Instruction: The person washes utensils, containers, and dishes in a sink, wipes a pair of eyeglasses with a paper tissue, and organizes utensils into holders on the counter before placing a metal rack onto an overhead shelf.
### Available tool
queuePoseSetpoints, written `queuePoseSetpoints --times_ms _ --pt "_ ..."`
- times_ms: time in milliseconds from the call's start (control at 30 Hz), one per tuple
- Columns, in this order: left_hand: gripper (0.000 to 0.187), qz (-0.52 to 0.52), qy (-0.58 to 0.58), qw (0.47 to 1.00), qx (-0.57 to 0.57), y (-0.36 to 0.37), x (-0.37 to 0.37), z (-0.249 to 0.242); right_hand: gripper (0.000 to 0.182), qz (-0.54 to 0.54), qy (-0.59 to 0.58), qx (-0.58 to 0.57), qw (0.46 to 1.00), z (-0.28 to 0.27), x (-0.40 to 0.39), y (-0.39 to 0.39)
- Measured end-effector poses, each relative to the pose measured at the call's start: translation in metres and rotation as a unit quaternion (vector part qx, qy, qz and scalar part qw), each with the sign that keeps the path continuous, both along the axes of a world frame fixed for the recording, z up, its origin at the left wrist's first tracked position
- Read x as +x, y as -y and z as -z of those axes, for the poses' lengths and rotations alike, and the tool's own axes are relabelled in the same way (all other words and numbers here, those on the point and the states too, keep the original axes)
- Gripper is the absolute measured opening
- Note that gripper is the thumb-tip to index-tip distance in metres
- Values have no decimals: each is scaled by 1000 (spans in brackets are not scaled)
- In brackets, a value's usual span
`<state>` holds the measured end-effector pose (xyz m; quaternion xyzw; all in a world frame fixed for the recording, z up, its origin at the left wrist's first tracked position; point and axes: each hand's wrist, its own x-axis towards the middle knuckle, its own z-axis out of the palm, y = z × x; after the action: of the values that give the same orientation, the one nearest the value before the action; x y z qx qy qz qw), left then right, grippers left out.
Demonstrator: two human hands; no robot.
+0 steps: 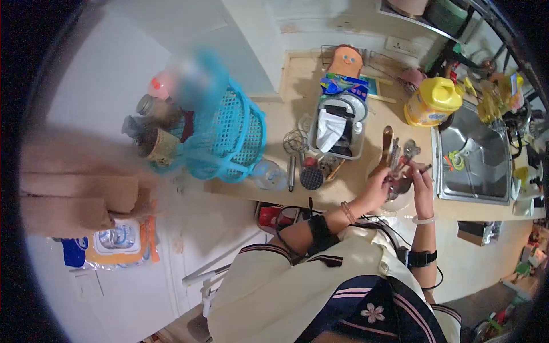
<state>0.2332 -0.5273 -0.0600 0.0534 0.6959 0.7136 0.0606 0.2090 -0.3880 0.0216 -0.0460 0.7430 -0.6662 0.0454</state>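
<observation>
My left hand is closed around metal utensils over the front edge of the counter. Close beside it, my right hand has its fingers bent in a pinch on the same bunch. A metal spoon points away from between the hands, bowl end outward. Next to it stands a brown wooden-looking handle. Under the hands is a pale round bowl, mostly covered by them. Which utensil each hand grips is hard to separate.
Right of my hands are a yellow jug and a steel sink. To the left lie a whisk, a plastic bin of items, a transparent bottle and a blue basket. A brown cloth hangs far left.
</observation>
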Motion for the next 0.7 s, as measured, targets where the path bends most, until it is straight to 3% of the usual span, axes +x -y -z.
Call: queuePoseSetpoints --times_ms 67,133,233,333,433,533,700 --pt "31 -17 10 999 -26 5 2 -10 25 -9 -5 16 1000 -4 2 0" --pt "34 13 23 998 -53 16 6 -50 31 -9 -62 49 997 -11 3 -1" --pt "36 10 15 997 -80 11 2 -22 27 -4 -106 96 990 -27 5 -7" --pt "34 -36 23 998 -35 6 4 -8 23 -9 46 46 998 -30 11 -14" --pt "32 -69 -126 979 -147 10 8 -26 26 -27 62 18 998 -15 12 -17" --pt "31 -8 -48 995 -84 10 5 -21 19 -4 -54 42 998 -20 12 -15" --pt "28 50 129 990 32 14 6 -30 17 134 21 7 991 -22 10 -24"
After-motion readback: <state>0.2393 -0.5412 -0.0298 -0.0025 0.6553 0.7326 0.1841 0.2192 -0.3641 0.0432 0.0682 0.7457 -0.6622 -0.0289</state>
